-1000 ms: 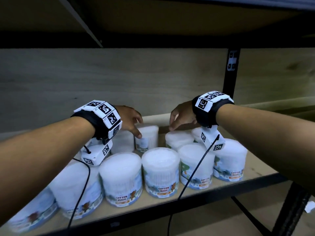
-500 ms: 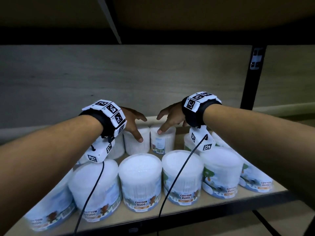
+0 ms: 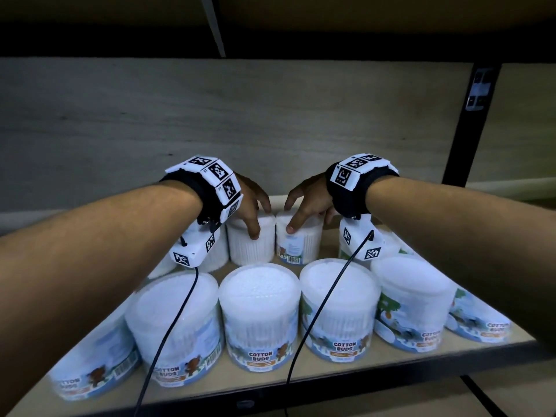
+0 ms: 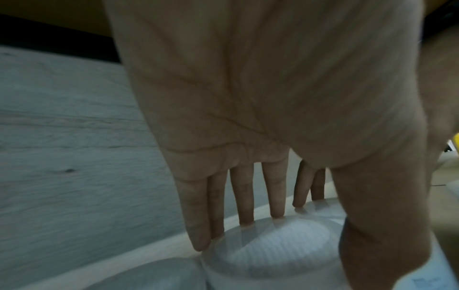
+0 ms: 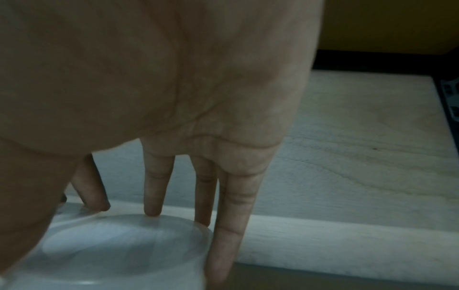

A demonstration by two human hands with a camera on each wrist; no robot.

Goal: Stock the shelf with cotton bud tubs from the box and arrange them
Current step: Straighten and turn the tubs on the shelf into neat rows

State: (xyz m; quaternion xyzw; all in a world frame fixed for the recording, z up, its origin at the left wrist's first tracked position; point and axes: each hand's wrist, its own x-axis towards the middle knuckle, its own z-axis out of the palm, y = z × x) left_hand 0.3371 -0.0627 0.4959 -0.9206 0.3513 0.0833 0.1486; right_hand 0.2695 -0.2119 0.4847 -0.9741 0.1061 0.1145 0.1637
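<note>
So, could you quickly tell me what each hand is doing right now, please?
Left hand: closed round a back-row cotton bud tub, gripping it from above.
Right hand: closed round the neighbouring tub, gripping it likewise.

The leftmost front tub (image 3: 93,350) is half hidden behind the left forearm (image 3: 90,254).

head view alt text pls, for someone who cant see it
Two hands, left hand and right hand, each grip a back-row cotton bud tub from above on a wooden shelf. Six more tubs line the front row.
</note>
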